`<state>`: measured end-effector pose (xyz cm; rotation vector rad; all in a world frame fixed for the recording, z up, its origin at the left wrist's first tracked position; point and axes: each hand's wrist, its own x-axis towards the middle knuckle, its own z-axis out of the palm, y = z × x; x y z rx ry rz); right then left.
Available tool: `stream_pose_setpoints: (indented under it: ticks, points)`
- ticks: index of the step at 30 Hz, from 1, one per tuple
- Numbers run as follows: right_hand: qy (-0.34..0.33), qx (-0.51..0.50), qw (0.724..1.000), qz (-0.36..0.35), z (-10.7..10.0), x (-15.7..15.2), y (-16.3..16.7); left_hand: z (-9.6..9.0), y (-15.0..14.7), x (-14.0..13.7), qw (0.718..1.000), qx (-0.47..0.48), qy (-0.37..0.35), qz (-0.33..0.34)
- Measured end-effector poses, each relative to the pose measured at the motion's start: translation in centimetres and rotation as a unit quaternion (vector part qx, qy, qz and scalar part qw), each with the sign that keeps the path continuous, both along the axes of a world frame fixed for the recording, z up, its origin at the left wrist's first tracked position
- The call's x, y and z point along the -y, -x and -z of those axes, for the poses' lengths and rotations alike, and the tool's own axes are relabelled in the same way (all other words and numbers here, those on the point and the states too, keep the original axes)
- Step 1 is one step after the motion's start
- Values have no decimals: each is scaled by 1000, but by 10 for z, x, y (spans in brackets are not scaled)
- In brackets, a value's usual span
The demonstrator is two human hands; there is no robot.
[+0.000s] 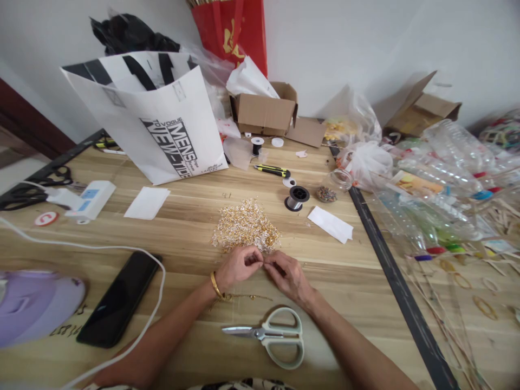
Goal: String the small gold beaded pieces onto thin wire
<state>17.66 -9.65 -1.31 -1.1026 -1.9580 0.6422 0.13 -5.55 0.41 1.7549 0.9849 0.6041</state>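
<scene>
My left hand (241, 266), with a gold bangle (216, 285) at the wrist, is closed in a pinch at the near edge of a heap of small gold and silver beads (246, 225). Almost touching it, my right hand (287, 273) pinches too, thumb against forefinger. Whatever sits between the fingertips is too small to make out. A thin gold chain (252, 296) lies on the wood beneath my hands. Nearer to me, scissors (270, 335) with pale handles rest with their blades pointing left.
A black phone (119, 298) and white cable lie left, near a power strip (91, 200). Beyond the beads are a wire spool (297, 198), a yellow cutter knife (271, 170) and a bead jar (327, 193). A white bag (142, 119) stands behind; plastic bottles (439, 184) crowd the right.
</scene>
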Motion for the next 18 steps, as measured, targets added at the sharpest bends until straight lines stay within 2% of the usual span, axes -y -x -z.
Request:
stream_pose_setpoints:
  ticks: [4,18]
  points:
    - [-2,-1,1000,-4,0,0,0,-2,0,0,1000,20,24,-3]
    - [4,21,1000,0,-4,1,0,0,2,-2,1000,11,3,-3]
